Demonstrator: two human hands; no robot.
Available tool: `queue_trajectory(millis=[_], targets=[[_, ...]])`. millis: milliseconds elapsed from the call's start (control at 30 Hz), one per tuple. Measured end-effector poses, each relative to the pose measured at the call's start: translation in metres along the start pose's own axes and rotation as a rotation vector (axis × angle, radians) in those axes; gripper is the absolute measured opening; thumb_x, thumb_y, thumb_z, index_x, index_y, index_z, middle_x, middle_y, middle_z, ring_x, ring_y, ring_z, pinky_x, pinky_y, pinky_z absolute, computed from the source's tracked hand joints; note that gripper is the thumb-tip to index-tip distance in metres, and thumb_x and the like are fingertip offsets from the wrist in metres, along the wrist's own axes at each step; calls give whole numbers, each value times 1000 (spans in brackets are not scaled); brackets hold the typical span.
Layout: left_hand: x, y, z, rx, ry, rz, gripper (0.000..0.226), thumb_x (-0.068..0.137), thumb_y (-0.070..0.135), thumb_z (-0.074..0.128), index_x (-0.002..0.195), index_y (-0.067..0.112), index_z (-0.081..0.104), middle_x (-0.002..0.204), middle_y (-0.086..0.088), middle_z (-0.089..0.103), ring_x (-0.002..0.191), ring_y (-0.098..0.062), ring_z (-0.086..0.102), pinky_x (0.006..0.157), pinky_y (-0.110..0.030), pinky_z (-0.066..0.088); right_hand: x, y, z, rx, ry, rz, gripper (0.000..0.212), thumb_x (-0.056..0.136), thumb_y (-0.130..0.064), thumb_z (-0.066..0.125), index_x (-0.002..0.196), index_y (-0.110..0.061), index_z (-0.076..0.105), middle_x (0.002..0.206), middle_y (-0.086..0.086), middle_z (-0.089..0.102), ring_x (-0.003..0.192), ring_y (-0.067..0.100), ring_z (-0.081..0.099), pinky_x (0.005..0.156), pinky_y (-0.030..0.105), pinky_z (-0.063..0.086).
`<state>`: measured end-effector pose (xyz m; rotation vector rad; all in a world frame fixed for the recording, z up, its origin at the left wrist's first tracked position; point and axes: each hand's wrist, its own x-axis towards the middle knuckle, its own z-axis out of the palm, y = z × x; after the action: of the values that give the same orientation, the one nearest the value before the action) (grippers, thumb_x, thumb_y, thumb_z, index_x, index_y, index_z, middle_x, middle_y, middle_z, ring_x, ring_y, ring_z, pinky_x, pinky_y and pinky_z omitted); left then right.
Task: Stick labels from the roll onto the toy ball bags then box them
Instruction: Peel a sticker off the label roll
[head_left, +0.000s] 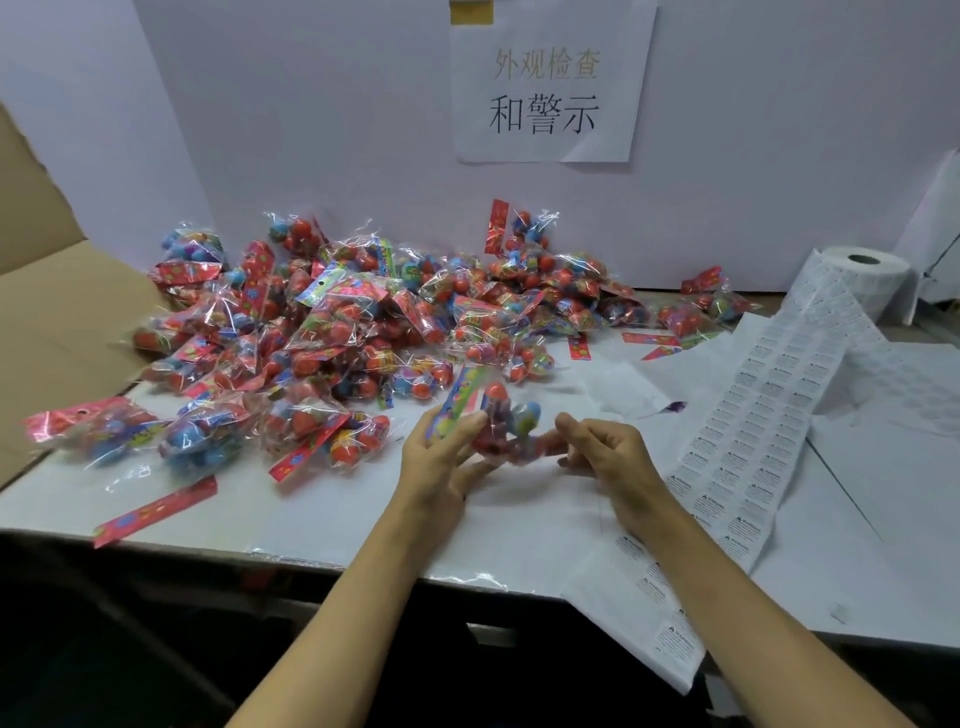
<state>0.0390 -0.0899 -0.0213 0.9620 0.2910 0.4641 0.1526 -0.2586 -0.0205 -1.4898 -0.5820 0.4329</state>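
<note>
Crinkled clear plastic bag of round red and blue balls, bright card header, held above the white table. Left hand grip closed on the header; right hand pinches the bag's far end. Paper label roll stands rear right, beside the heaped glossy bags.

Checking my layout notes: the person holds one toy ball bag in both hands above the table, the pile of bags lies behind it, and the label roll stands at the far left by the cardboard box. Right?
One detail is wrong: the label roll stands at the far right, its strip trailing toward the person. The head view shows the cardboard box alone at the left. The left hand and right hand do hold one toy ball bag above the table, the pile of bags behind.
</note>
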Motion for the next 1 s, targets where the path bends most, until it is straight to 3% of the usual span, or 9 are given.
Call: queue_trajectory(millis=[100,200,300,367,467,533,767,933,1000], targets=[[0,-1,2,36,17,-5,41,77,16,82,115,5,69,101,-17,75,87,-29,73,72,-42,61,0,-2,1,21,52,5,60,65,-66,77,77,-8,68,87,13,76,76,18,69,73,31,55],[0,-7,1,147,-61,32,24,75,20,89,95,13,79,84,-10,74,69,-21,67,65,-31,57,-1,-3,0,-11,28,-8,42,73,-50,79,87,-12,67,87,10,73,79,16,68,71,31,53],[-1,-11,-1,244,-153,66,25,83,29,83,99,10,80,82,-8,72,70,-19,64,69,-28,54,-4,-3,2,-30,-84,-16,28,82,-37,79,101,-17,75,98,4,78,94,18,74,75,29,58],[-2,-11,-1,271,-187,57,35,83,36,83,104,8,79,89,-9,74,79,-20,67,75,-27,55,-5,-5,3,-27,-79,-6,25,81,-37,80,97,-18,78,95,6,78,90,16,74,72,27,58],[-2,-10,-3,273,-199,41,39,81,37,86,105,8,78,96,-10,75,90,-23,70,82,-30,56,-4,-4,1,-11,-36,27,28,79,-38,81,93,-13,78,88,8,77,83,19,73,82,46,58],[-1,-10,-2,268,-170,20,32,82,37,84,99,10,79,96,-11,75,91,-23,71,81,-33,58,-3,-4,1,-25,-36,52,25,80,-36,81,91,-13,76,85,8,77,81,20,72,84,49,57],[-2,-11,-1,302,-167,6,24,82,38,82,90,16,79,86,-9,74,81,-18,70,73,-31,58,-5,-5,3,-35,-39,53,61,66,-64,75,96,-11,74,79,5,74,72,14,69,68,32,56],[-2,-11,-2,310,-165,-2,17,82,32,83,90,16,80,88,-10,76,81,-19,71,73,-29,58,-3,-2,4,-48,-74,43,23,86,-43,76,91,-21,80,87,6,78,76,15,72,64,23,55],[-3,-11,-1,321,-158,4,14,82,30,85,87,18,80,85,-8,75,81,-19,70,71,-28,58,-3,-2,4,-24,-70,43,19,84,-40,77,88,-22,81,84,4,78,74,11,72,62,20,53]])
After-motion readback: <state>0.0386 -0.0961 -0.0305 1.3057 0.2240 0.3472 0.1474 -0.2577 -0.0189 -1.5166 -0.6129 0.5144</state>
